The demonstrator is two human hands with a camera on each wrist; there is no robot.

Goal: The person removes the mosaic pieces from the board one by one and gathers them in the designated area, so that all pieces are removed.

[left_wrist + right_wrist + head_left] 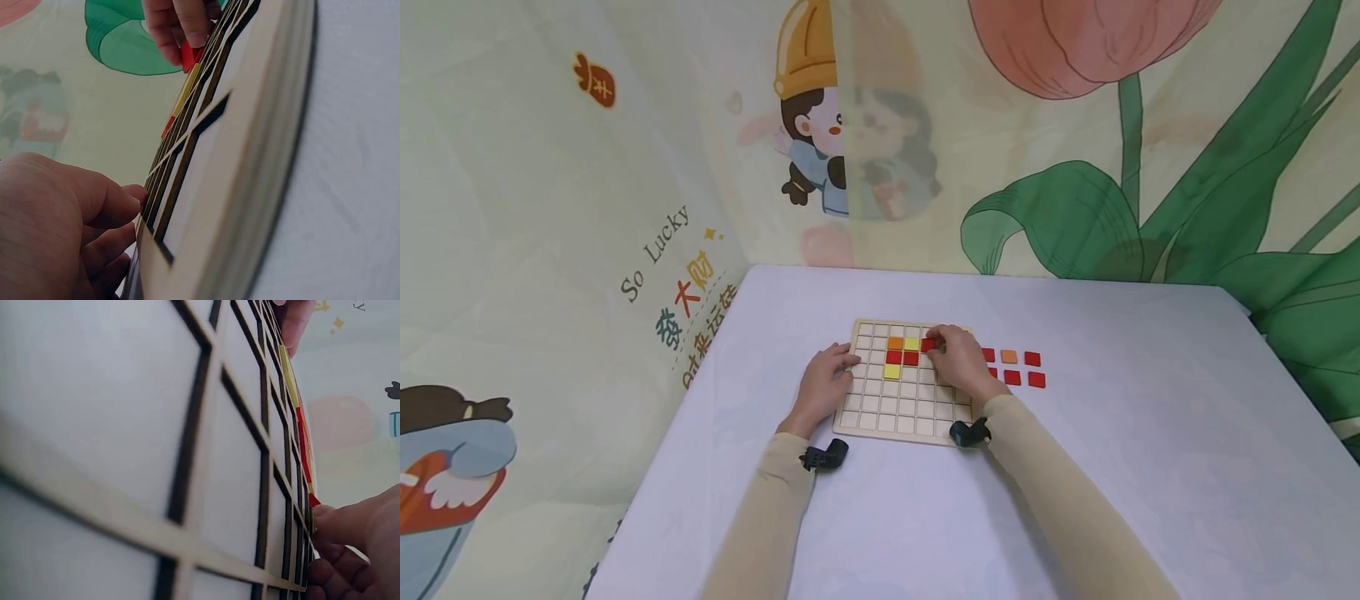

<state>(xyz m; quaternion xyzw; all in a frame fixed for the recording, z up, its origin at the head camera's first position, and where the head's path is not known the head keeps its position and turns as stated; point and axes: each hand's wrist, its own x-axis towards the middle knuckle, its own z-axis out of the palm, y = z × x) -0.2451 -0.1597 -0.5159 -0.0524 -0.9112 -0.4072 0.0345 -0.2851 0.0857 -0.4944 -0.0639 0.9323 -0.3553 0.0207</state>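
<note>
A pale wooden grid board [897,405] lies on the table, its squares edged by thin raised strips. Set in its upper part are an orange tile [896,342], a yellow tile [912,343], two red tiles [893,357] side by side and a second yellow tile [892,371]. My right hand [958,358] pinches a red tile [928,343] at the top row, just right of the yellow one; its fingertips touch the board there. At the board's left edge, my left hand [823,387] holds the rim between thumb [112,203] and bent fingers.
Right of the board, partly behind my right hand, lie several loose red tiles [1032,358] and one orange tile [1009,357] in two rows. A white cloth covers the table [1112,417]. Printed curtains [700,125] hang behind and to the left. Each wrist wears a small black camera [826,455].
</note>
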